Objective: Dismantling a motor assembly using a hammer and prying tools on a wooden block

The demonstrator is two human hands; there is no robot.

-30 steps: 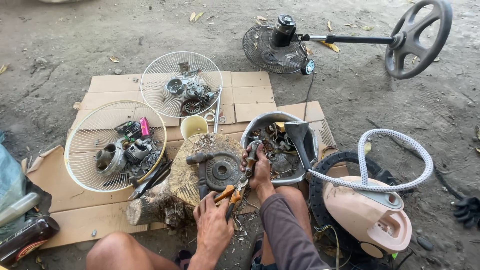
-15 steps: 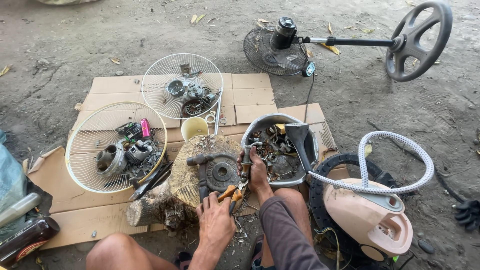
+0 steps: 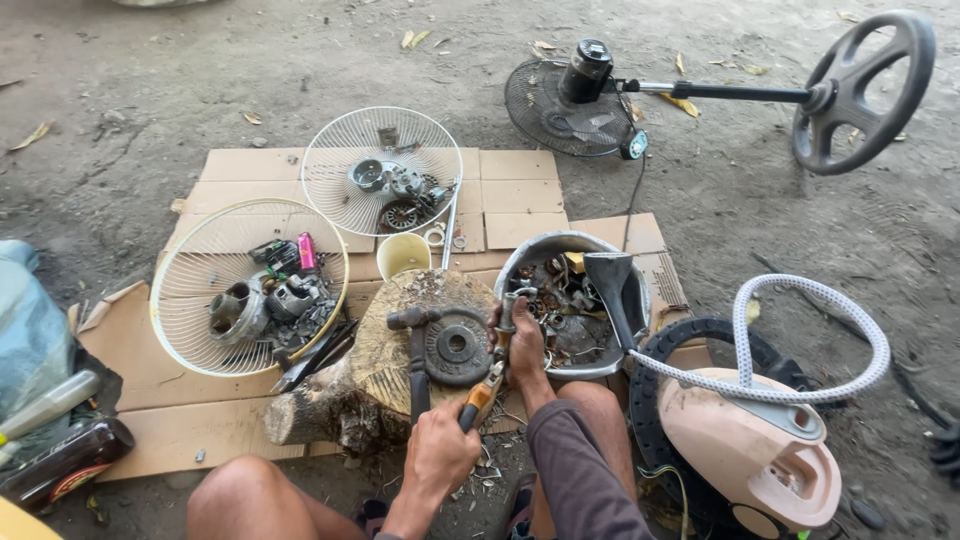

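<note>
Left hand [image 3: 440,455] closed round the orange-handled pliers [image 3: 483,388], grip pressed together on the handles, jaw end aimed at the dark round motor part [image 3: 456,348] lying on top of the log stump [image 3: 390,365]. Right hand [image 3: 522,345] at the stump's right edge, fingers pinching a small metal piece [image 3: 507,310] just beside the motor part. Judgement: the work goes best with the right hand bracing firmly, pliers biting square, pull kept short so nothing slips off the stump. A hammer [image 3: 415,345] rests along the stump's left side. Stump sits on flattened cardboard [image 3: 240,170] over bare dirt ground [image 3: 150,70], outdoors. On the cardboard: two white fan guards [image 3: 190,290] holding loose parts, a metal bowl [image 3: 545,250] of scrap. A pink vacuum cleaner [image 3: 750,450] at right; a dark fan [image 3: 570,100] beyond.
</note>
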